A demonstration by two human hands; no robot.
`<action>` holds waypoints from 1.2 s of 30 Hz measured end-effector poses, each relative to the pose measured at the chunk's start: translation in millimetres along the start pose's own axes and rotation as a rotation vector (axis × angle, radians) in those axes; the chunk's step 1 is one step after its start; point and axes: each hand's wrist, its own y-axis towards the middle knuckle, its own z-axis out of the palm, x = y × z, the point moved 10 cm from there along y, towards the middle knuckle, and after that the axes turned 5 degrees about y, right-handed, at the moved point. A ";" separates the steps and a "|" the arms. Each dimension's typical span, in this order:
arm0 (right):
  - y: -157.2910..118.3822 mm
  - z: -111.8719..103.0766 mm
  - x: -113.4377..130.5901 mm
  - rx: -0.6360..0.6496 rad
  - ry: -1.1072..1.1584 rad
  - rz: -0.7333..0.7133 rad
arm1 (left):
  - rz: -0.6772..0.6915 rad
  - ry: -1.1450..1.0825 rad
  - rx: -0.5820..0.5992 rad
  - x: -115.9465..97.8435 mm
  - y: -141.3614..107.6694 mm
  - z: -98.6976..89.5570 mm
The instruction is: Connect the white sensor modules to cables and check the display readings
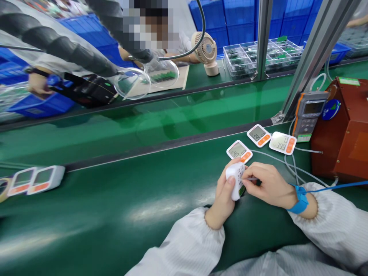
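Note:
My left hand (pixel 223 195) grips a white blood pressure monitor (pixel 236 180), tilted so its side with small markings faces my right hand. Between the thumb and fingers of my right hand (pixel 266 183) is a thin grey tube (pixel 253 178), its end close to that side; whether it touches or sits in a port cannot be made out. Just beyond my hands lies a monitor (pixel 239 151) with an orange-buttoned face and lit screen. Two more, a left one (pixel 258 135) and a right one (pixel 283 143), rest behind it, both showing digits.
A reddish-brown box (pixel 339 130) with tubes stands at right, beside a grey-orange handheld meter (pixel 310 115). A blue wrist strap cord (pixel 336 188) runs off right. Two monitors (pixel 37 180) lie far left. Across the green belt (pixel 172 115) are a co-worker, a fan (pixel 205 50) and divided trays (pixel 244 57).

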 end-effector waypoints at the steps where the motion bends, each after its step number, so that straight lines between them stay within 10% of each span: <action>1: 0.1 0.0 0.1 -0.001 0.007 0.002 | 0.005 0.002 0.003 -0.3 -0.1 0.2; 36: -1.6 3.2 -1.0 0.028 -0.061 0.046 | 0.046 0.168 0.014 -8.3 1.1 3.8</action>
